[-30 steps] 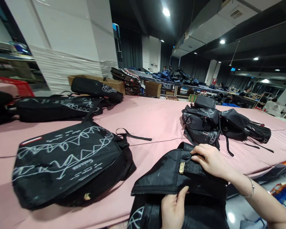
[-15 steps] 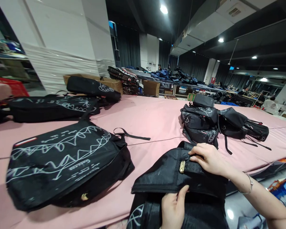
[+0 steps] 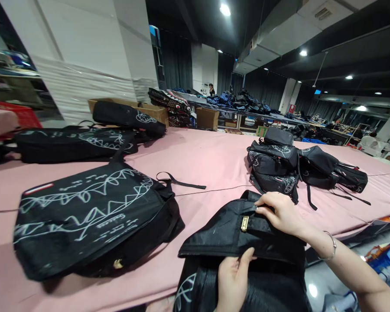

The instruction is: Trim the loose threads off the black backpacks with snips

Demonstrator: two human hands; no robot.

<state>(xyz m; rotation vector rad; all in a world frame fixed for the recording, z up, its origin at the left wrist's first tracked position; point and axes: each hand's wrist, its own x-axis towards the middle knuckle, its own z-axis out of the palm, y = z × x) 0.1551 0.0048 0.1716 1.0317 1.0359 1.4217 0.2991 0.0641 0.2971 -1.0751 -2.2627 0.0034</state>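
Note:
A black bag [image 3: 224,234] with a small gold clasp [image 3: 244,223] lies over the near edge of the pink table [image 3: 201,160]. My left hand [image 3: 231,281] grips the bag's near flap edge, thumb on top. My right hand [image 3: 279,212] pinches the bag's top edge just right of the clasp, fingers closed on the fabric. A silver bracelet [image 3: 331,245] circles my right wrist.
A large black bag with white scribbles [image 3: 91,212] lies to the left, its strap [image 3: 178,181] trailing out. A pile of black bags [image 3: 295,169] sits at the right. More black bags [image 3: 74,143] and cardboard boxes [image 3: 156,113] stand at the back left. A person [image 3: 211,90] stands far off.
Both hands keep their grip on the black bag; my right hand has shifted slightly up and left with the bag's top. The view has shifted a little.

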